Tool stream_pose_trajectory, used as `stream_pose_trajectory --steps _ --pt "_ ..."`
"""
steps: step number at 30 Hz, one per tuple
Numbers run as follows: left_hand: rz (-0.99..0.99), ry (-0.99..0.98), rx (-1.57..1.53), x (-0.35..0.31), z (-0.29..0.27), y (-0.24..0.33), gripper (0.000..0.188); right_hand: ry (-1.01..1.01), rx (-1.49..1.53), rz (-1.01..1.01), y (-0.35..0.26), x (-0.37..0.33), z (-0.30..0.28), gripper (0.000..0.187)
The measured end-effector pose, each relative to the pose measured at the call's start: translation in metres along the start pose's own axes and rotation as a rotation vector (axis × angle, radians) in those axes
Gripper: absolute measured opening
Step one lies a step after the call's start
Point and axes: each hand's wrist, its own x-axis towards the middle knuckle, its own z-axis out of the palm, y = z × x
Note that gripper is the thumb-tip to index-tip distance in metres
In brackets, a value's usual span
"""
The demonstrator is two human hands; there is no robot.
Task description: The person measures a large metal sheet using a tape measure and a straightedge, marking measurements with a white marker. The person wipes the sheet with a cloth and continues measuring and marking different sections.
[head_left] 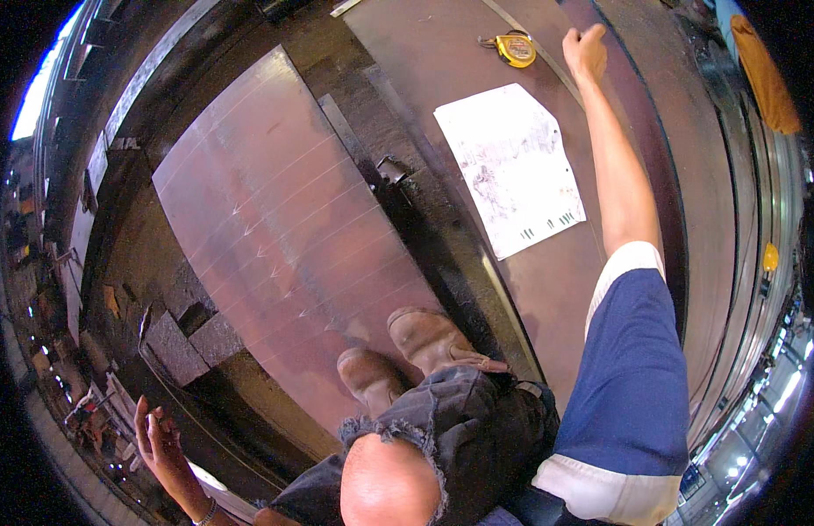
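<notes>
My right arm reaches out over a brownish steel plate (547,298) on the right. At its far end my right hand (587,54) is closed in a pinch, beside a narrow metal strip (547,54) lying on the plate. What the fingers hold, if anything, is too small to make out. Left of that hand lies a yellow tape measure (516,50). A smudged white sheet of paper (512,175) rests flat nearer to me. My left hand (164,451) hangs at the lower left with fingers loosely bent and apart, holding nothing.
Another steel plate (275,193), marked with several chalk lines and arrows, carries my brown boots (429,337). Between the plates runs a dark gap with a small metal piece (391,169) in it. Steel offcuts (174,349) lie at the left; an orange-brown cloth-like thing (765,74) shows upper right.
</notes>
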Motion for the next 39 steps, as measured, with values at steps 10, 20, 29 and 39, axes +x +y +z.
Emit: stream_pose_trajectory --steps 10,20,29,39 --pt "-0.012 -0.057 0.065 0.011 0.003 -0.002 0.041 -0.504 -0.175 -0.069 0.028 -0.098 -0.048 0.057" --pt "0.01 -0.058 -0.004 0.016 0.002 -0.012 0.04 -0.719 0.132 -0.075 0.057 -0.118 -0.048 0.043" --pt "0.065 -0.155 -0.073 0.004 0.005 -0.003 0.041 -0.916 0.522 -0.084 0.026 -0.116 -0.07 0.027" --pt "0.074 -0.194 -0.126 -0.006 0.025 0.018 0.04 -1.194 0.508 -1.132 -0.179 -0.18 -0.155 0.018"
